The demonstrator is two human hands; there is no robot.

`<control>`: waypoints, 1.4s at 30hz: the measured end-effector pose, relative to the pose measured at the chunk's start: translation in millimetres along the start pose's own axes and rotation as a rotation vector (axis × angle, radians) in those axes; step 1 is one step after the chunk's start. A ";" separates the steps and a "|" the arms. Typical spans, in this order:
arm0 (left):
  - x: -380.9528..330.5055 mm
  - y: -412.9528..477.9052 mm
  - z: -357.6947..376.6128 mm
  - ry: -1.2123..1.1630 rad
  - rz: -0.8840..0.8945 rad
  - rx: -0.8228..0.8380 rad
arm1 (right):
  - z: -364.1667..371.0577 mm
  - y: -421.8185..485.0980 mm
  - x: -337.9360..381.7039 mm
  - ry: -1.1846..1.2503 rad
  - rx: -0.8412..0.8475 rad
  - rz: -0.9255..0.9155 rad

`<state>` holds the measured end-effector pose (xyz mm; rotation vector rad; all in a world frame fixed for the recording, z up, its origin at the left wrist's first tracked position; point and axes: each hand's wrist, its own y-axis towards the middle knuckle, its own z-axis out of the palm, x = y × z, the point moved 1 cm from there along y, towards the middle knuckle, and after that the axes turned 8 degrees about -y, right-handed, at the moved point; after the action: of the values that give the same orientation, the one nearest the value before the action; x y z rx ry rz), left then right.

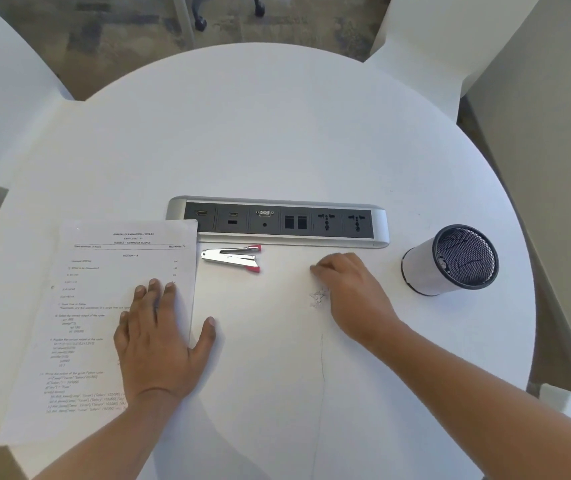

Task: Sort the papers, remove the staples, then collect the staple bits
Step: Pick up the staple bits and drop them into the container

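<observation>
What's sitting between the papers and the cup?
In the head view, the staple remover, the right hand and a small heap of staple bits lie between papers and cup.

Bright, even light washes out the white tabletop (277, 133), leaving only soft, faint shadows near the arms. Wide-angle distortion bends the edges. The right hand (350, 289) looks slightly blurred; print is unreadable.

Your left hand (159, 337) lies flat, palm down, fingers spread and thumb angled out to the right. Your right hand (350, 292) rests with fingers curled under, its forearm stretching back toward you.
</observation>
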<state>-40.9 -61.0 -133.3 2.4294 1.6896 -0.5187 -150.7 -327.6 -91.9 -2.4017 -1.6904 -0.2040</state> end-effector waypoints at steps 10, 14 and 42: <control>-0.3 0.6 0.0 -0.009 -0.003 -0.006 | -9.0 -24.5 -9.6 0.071 -0.038 0.319; -0.3 0.7 -0.6 -0.010 -0.003 -0.007 | -4.7 -25.6 5.9 0.080 0.029 0.251; 1.4 -0.7 -1.1 -0.017 -0.003 0.018 | -40.6 -18.3 -1.9 1.045 0.161 0.791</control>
<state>-40.9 -59.1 -132.7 2.4279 1.6895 -0.5559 -168.5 -333.1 -51.4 -2.0110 -0.2738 -0.9174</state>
